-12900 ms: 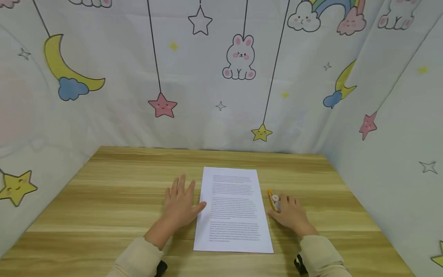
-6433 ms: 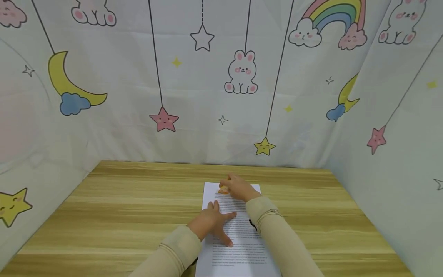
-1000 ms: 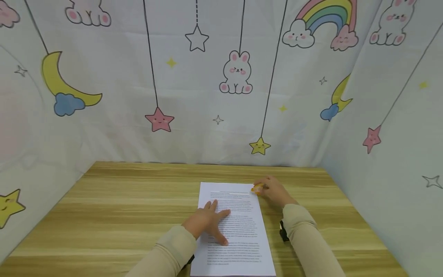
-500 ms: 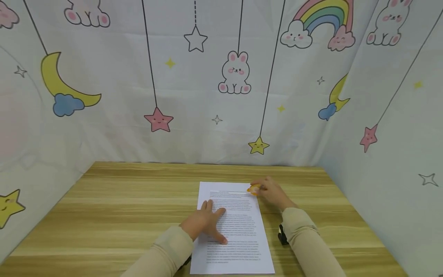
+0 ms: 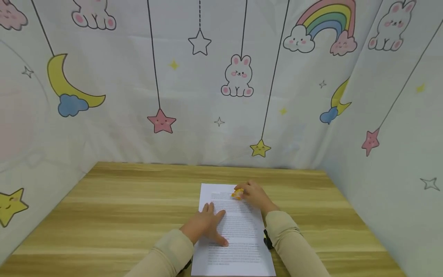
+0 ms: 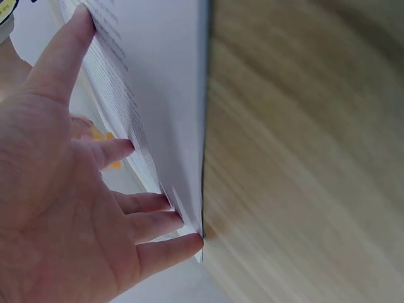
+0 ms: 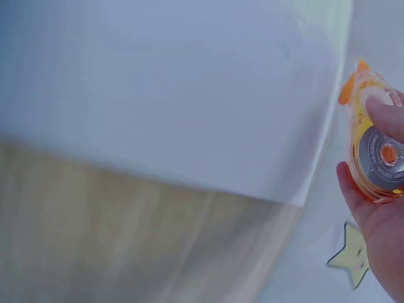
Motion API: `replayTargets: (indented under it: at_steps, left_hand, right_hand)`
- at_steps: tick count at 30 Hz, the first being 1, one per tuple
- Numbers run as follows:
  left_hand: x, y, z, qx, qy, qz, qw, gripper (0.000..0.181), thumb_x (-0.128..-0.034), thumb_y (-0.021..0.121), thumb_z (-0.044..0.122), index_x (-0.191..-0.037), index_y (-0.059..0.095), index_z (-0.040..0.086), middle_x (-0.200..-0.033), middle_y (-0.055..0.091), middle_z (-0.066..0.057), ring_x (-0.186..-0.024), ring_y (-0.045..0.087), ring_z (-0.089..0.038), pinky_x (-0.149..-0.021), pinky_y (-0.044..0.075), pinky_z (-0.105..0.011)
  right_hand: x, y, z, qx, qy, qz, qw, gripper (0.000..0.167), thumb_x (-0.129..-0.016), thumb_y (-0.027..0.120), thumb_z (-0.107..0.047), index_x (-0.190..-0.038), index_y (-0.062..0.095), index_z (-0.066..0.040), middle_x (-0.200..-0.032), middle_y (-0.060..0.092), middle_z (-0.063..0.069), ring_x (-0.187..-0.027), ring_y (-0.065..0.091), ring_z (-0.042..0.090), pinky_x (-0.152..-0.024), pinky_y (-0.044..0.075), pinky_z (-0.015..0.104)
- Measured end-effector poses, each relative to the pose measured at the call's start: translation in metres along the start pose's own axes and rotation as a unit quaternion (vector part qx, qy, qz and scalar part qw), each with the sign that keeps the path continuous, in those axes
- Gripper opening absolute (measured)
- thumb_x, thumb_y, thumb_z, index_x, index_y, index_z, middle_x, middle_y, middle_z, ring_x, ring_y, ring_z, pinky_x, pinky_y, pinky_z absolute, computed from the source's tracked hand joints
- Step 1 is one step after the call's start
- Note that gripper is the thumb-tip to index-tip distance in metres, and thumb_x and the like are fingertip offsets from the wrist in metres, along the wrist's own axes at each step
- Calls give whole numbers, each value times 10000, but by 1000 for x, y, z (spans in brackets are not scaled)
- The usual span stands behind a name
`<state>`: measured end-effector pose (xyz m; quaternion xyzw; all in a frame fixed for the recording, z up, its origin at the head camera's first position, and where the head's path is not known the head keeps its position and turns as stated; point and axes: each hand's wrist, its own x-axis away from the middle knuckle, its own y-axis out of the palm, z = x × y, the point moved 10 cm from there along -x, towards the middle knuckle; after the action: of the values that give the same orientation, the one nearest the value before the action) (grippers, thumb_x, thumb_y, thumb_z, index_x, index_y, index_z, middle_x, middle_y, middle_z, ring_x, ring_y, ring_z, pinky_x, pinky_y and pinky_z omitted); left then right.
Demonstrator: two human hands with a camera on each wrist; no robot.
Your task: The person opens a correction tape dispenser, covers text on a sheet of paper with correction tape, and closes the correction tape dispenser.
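I have the right hand grasping a small orange tape dispenser, thumb on one flat face and fingers behind it, above the upper lines of the printed paper, right of the middle and just below the far edge. My right wrist camera shows the dispenser's clear shell, its grey reel with an orange hub, and an orange tip pointing away from the palm; from these angles I can't say for certain whether that tip touches the paper. The left hand grips nothing: its fingers are spread and extended, with the fingertips and thumb resting on the left half of the paper, and in the left wrist view the little finger reaches right to the long edge. The paper lies lengthwise before the person on a wood-grained table, its text running in several blocks with a white margin around them. Both forearms come in from the near side in pale beige sleeves, and I can see a dark strap below the right cuff. Behind the table hangs a white curtain printed with bunnies, stars, moons and a rainbow.
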<state>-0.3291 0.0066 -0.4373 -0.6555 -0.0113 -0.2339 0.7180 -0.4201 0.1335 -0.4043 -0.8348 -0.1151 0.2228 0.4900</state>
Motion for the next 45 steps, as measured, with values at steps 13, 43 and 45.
replayTargets:
  at_steps: [13, 43, 45]
  left_hand:
    - [-1, 3, -1, -92, 54, 19, 9999, 989, -613, 694, 679, -1417, 355, 212, -1499, 208, -205, -1388, 211, -358, -1057, 313, -519]
    - [-2, 4, 2, -236, 23, -27, 9997, 980, -618, 693, 679, -1419, 351, 228, -1498, 216, -189, -1389, 212, -346, -1050, 337, -487]
    - [-2, 3, 2, -246, 23, -42, 9997, 978, -620, 692, 679, -1418, 352, 228, -1494, 221, -187, -1387, 216, -343, -1046, 344, -483]
  right_hand:
    - [-31, 29, -58, 654, -506, -447, 9956, 278, -850, 641, -102, -1104, 651, -214, -918, 513, 45, -796, 458, 158, -714, 415, 323]
    - [-44, 49, -69, 1278, -626, -805, 9865, 247, -875, 592, -66, -1055, 655, -222, -1007, 518, 52, -929, 503, 218, -810, 459, 385]
    - [-44, 49, -69, 1286, -673, -784, 9863, 245, -872, 597, -65, -1052, 651, -222, -1001, 515, 50, -918, 501, 216, -803, 459, 385]
